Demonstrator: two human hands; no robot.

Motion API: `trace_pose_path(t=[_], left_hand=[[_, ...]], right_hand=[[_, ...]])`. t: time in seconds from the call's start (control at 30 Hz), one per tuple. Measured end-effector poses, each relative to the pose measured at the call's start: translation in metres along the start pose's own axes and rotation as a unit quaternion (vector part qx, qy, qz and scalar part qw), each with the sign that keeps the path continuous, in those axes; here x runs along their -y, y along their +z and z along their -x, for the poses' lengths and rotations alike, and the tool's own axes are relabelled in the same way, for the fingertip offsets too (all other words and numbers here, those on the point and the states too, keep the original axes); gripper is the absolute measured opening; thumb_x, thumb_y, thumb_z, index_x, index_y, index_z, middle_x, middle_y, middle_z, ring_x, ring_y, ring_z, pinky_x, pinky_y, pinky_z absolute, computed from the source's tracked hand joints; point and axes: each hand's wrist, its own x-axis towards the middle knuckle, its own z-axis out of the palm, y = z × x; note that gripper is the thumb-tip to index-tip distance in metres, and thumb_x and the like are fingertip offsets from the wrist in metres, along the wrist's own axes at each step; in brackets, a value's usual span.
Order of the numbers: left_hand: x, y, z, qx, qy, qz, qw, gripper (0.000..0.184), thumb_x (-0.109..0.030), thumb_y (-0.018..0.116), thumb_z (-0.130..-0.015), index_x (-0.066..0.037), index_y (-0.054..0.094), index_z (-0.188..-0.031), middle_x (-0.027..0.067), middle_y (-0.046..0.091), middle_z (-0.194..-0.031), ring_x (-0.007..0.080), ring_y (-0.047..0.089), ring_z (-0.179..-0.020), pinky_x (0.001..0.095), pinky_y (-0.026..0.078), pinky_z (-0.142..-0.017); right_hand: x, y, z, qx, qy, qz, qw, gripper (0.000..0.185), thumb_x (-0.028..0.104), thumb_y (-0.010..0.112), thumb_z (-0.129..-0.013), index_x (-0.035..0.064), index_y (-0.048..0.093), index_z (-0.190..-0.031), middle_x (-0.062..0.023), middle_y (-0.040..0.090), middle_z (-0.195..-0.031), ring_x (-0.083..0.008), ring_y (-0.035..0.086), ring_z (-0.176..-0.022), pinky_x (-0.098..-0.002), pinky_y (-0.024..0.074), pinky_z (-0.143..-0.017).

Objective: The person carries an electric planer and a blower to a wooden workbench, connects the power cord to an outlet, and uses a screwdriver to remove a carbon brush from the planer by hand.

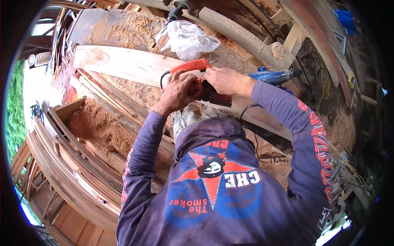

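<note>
A red and black electric planer (198,87) is held in front of my waist, above a long pale board (123,59). Its red handle (191,65) faces away from me, and a black cord loops at its left end. My left hand (179,91) wraps round the planer's left side and motor housing. Against the right part of the tool, my right hand (227,81) has its fingers bent and closed near the handle's end. What exactly those fingertips grip is partly hidden. Just right of that hand lies a blue power tool (271,76).
A clear plastic bag (189,40) lies on the bench beyond the planer, near another dark tool (176,11). Wood shavings (98,127) heap up at the left. Stacked curved timber (69,176) runs along the lower left. A yellow cord (323,82) hangs at the right.
</note>
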Motion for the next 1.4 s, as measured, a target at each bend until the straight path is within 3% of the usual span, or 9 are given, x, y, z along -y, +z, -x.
trace_pose_path(t=[0.37, 0.47, 0.5, 0.83, 1.0, 1.1, 1.23, 1.3, 1.4], left_hand=[[-0.017, -0.001, -0.005, 0.034, 0.037, -0.064, 0.997, 0.061, -0.023, 0.079, -0.076, -0.012, 0.056, -0.131, 0.0109, 0.060, -0.132, 0.0403, 0.040, -0.136, 0.0528, 0.033, -0.109], [-0.031, -0.009, -0.007, 0.075, -0.071, 0.079, 0.991, 0.056, -0.013, 0.072, -0.080, -0.014, 0.054, -0.133, 0.0119, 0.059, -0.130, 0.0367, 0.046, -0.131, 0.0505, 0.034, -0.109], [-0.026, -0.003, -0.008, 0.004, 0.058, 0.096, 0.994, 0.056, -0.009, 0.071, -0.079, -0.015, 0.054, -0.132, 0.0128, 0.059, -0.127, 0.0357, 0.049, -0.127, 0.0499, 0.036, -0.108], [0.001, 0.048, -0.007, -0.033, -0.007, -0.045, 0.998, 0.044, -0.038, 0.074, -0.072, -0.013, 0.063, -0.107, 0.0027, 0.065, -0.107, 0.0328, 0.049, -0.118, 0.0614, 0.034, -0.097], [0.005, 0.075, -0.004, -0.190, -0.017, -0.159, 0.969, 0.063, -0.041, 0.077, -0.066, -0.011, 0.058, -0.118, 0.0152, 0.055, -0.125, 0.0395, 0.042, -0.130, 0.0641, 0.028, -0.105], [-0.017, -0.007, 0.093, -0.245, -0.036, 0.060, 0.967, 0.080, -0.036, 0.082, -0.068, -0.011, 0.048, -0.136, 0.0226, 0.044, -0.141, 0.0461, 0.033, -0.139, 0.0647, 0.023, -0.111], [0.067, -0.041, 0.304, -0.474, -0.243, -0.088, 0.842, 0.039, -0.011, 0.069, -0.082, 0.002, 0.059, -0.117, 0.0218, 0.055, -0.118, 0.0367, 0.050, -0.116, 0.0473, 0.040, -0.100], [0.062, -0.114, 0.441, -0.497, -0.431, -0.272, 0.702, 0.017, -0.008, 0.062, -0.086, 0.003, 0.065, -0.098, 0.0182, 0.064, -0.091, 0.0291, 0.061, -0.085, 0.0382, 0.052, -0.080], [0.131, -0.116, 0.694, -0.549, -0.626, -0.332, 0.444, 0.031, -0.025, 0.065, -0.090, 0.004, 0.065, -0.102, 0.0231, 0.065, -0.103, 0.0373, 0.063, -0.098, 0.0450, 0.051, -0.086]], right_hand=[[-0.038, -0.038, -0.053, 0.079, -0.394, 0.237, 0.884, 0.013, 0.014, 0.056, -0.089, 0.0077, 0.065, -0.095, -0.0069, 0.065, -0.101, -0.0207, 0.061, -0.097, -0.0388, 0.0469, -0.093], [-0.072, -0.017, -0.047, -0.174, -0.425, 0.200, 0.865, 0.020, 0.023, 0.058, -0.087, 0.0078, 0.069, -0.096, -0.0089, 0.067, -0.100, -0.0227, 0.064, -0.102, -0.0399, 0.0459, -0.100], [-0.072, -0.017, -0.040, -0.126, -0.394, 0.210, 0.886, 0.025, 0.025, 0.061, -0.086, 0.0049, 0.070, -0.099, -0.0106, 0.069, -0.102, -0.0259, 0.066, -0.104, -0.0431, 0.0484, -0.098], [-0.051, -0.045, -0.060, -0.013, -0.431, 0.236, 0.871, 0.024, 0.014, 0.057, -0.084, 0.0008, 0.063, -0.103, -0.0131, 0.064, -0.098, -0.0264, 0.061, -0.085, -0.0396, 0.0481, -0.075], [-0.020, -0.040, -0.034, 0.046, -0.188, 0.163, 0.967, 0.030, 0.003, 0.055, -0.088, 0.0010, 0.059, -0.117, -0.0179, 0.062, -0.109, -0.0371, 0.060, -0.100, -0.0457, 0.0490, -0.086], [-0.006, -0.043, -0.010, -0.001, -0.093, 0.143, 0.985, 0.036, 0.002, 0.055, -0.091, -0.0004, 0.057, -0.127, -0.0209, 0.060, -0.121, -0.0405, 0.058, -0.111, -0.0471, 0.0473, -0.094], [0.022, -0.039, 0.061, -0.164, 0.067, 0.125, 0.976, 0.036, 0.004, 0.054, -0.099, -0.0041, 0.053, -0.134, -0.0219, 0.057, -0.130, -0.0401, 0.055, -0.121, -0.0474, 0.0446, -0.102], [0.065, -0.029, 0.086, -0.278, 0.065, 0.147, 0.947, 0.028, 0.003, 0.054, -0.100, -0.0070, 0.059, -0.126, -0.0219, 0.062, -0.124, -0.0386, 0.059, -0.115, -0.0462, 0.0473, -0.099], [0.155, 0.011, 0.095, -0.305, 0.144, 0.046, 0.940, 0.022, 0.005, 0.056, -0.101, -0.0073, 0.061, -0.118, -0.0211, 0.065, -0.113, -0.0355, 0.064, -0.104, -0.0428, 0.0515, -0.091]])
